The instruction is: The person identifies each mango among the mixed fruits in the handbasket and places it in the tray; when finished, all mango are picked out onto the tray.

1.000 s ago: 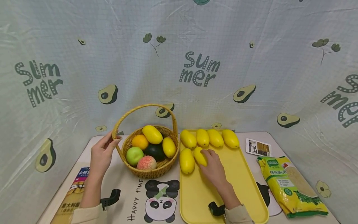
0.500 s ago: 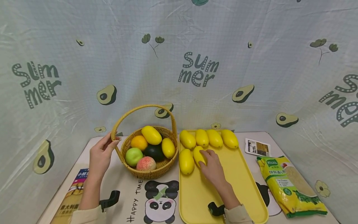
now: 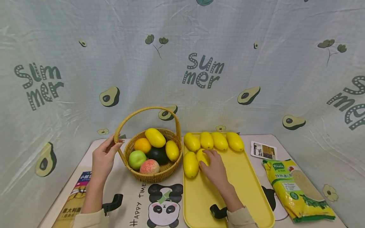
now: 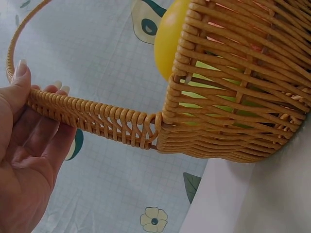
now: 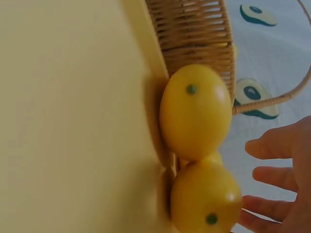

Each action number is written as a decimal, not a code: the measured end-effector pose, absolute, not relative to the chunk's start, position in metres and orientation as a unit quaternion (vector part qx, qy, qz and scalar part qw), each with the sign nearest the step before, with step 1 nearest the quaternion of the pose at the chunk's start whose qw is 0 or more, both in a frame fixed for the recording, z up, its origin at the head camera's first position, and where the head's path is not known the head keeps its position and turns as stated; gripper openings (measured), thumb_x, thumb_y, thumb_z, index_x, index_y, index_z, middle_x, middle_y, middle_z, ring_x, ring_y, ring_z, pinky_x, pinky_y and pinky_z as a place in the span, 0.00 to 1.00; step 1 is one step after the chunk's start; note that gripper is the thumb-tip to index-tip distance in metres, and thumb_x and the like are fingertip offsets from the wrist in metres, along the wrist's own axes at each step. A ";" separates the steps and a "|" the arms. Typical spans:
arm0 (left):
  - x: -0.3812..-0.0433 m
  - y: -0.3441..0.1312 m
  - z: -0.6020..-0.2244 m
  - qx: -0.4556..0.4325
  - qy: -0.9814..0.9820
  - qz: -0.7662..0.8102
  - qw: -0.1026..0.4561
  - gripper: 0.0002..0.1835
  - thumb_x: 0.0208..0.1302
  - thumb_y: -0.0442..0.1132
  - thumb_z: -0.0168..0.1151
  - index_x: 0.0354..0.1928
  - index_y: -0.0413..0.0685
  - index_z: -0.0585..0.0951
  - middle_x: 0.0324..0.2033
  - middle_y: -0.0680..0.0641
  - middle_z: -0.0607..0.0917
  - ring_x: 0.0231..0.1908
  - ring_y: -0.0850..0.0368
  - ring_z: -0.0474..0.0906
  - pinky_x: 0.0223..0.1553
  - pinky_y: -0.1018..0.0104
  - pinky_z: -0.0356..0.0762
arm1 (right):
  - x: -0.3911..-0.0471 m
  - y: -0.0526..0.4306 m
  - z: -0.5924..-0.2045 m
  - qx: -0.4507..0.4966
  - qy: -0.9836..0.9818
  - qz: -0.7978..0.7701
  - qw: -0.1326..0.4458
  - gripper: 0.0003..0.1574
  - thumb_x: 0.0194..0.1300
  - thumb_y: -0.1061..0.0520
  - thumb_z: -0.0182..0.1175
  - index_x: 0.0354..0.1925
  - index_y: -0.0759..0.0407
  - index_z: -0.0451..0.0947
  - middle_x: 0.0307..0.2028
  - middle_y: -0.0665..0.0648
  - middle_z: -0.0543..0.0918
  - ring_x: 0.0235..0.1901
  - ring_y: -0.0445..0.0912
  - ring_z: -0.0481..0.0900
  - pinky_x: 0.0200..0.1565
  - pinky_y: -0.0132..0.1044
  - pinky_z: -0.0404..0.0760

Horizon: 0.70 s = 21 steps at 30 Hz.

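Note:
My left hand [image 3: 104,156] holds the side of the wicker basket's arched handle [image 3: 144,109], thumb and fingers around it; the left wrist view shows this grip on the woven handle [image 4: 92,114]. In the basket [image 3: 159,178] lie two yellow mangoes, an orange, a green apple, a peach and a dark green fruit. Over the yellow tray [image 3: 228,186], my right hand [image 3: 215,167] hovers at a mango [image 3: 202,156], partly covering it. The right wrist view shows this hand [image 5: 277,179] with fingers extended around the mango [image 5: 204,194]; the thumb is apart from it. Another mango [image 3: 190,164] lies left of it.
Several mangoes [image 3: 219,141] line the tray's back edge. Right of the tray lie a yellow-green food bag [image 3: 296,190] and a small flat packet [image 3: 263,150]. Another bag [image 3: 71,202] lies at the left. A printed curtain [image 3: 159,69] rises behind the table.
My right hand and its mango have shifted slightly toward the back left, and the thumb has spread away from the fruit. My left hand stays on the basket handle.

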State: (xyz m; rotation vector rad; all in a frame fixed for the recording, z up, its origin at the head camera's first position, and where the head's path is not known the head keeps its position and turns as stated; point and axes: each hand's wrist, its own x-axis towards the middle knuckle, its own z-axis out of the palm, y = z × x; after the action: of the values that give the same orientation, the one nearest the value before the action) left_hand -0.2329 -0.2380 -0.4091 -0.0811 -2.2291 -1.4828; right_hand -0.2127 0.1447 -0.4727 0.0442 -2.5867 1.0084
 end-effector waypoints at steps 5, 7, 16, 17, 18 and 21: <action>-0.234 -0.240 -0.411 -0.031 -0.809 -0.538 0.235 0.23 0.73 0.47 0.57 0.67 0.55 0.76 0.44 0.63 0.84 0.48 0.78 0.78 0.51 0.88 0.72 | -0.216 0.132 -0.468 0.029 -0.910 0.377 0.170 0.28 0.62 0.54 0.67 0.60 0.54 0.78 0.62 0.58 0.75 0.64 0.56 0.71 0.62 0.56 0.74; -0.235 -0.239 -0.412 -0.030 -0.808 -0.539 0.236 0.22 0.73 0.47 0.57 0.67 0.55 0.76 0.45 0.62 0.84 0.48 0.78 0.78 0.51 0.88 0.73 | -0.218 0.127 -0.467 0.034 -0.909 0.380 0.170 0.28 0.62 0.53 0.67 0.61 0.52 0.77 0.62 0.56 0.75 0.64 0.55 0.72 0.63 0.55 0.74; -0.234 -0.239 -0.412 -0.024 -0.808 -0.543 0.227 0.24 0.72 0.48 0.58 0.67 0.53 0.75 0.46 0.59 0.84 0.49 0.78 0.77 0.53 0.87 0.73 | -0.226 0.106 -0.461 0.085 -0.890 0.409 0.185 0.29 0.61 0.53 0.68 0.61 0.52 0.78 0.62 0.56 0.76 0.64 0.54 0.73 0.65 0.53 0.73; -0.234 -0.239 -0.411 -0.022 -0.808 -0.543 0.226 0.24 0.72 0.49 0.58 0.67 0.53 0.76 0.46 0.59 0.84 0.49 0.78 0.77 0.53 0.87 0.73 | -0.229 0.103 -0.460 0.089 -0.890 0.407 0.183 0.30 0.61 0.53 0.67 0.62 0.52 0.77 0.62 0.55 0.76 0.64 0.53 0.73 0.66 0.53 0.73; -0.234 -0.239 -0.412 -0.020 -0.809 -0.543 0.225 0.24 0.72 0.49 0.58 0.67 0.53 0.75 0.46 0.59 0.84 0.50 0.78 0.77 0.53 0.87 0.73 | -0.231 0.101 -0.460 0.094 -0.891 0.406 0.181 0.30 0.62 0.53 0.67 0.63 0.51 0.77 0.63 0.55 0.76 0.64 0.53 0.73 0.66 0.52 0.73; -0.233 -0.240 -0.411 -0.018 -0.811 -0.540 0.224 0.25 0.72 0.50 0.58 0.67 0.52 0.75 0.47 0.58 0.84 0.50 0.78 0.77 0.53 0.87 0.73 | -0.240 0.095 -0.458 0.106 -0.896 0.393 0.176 0.31 0.64 0.51 0.66 0.64 0.50 0.76 0.64 0.54 0.76 0.65 0.51 0.73 0.67 0.51 0.72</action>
State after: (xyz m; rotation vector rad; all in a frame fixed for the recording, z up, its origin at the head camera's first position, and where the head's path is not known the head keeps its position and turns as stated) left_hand -0.2333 -0.2400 -0.4107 -0.0488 -2.2383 -1.4902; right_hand -0.2400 0.0953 -0.4584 0.2997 -2.5390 1.1127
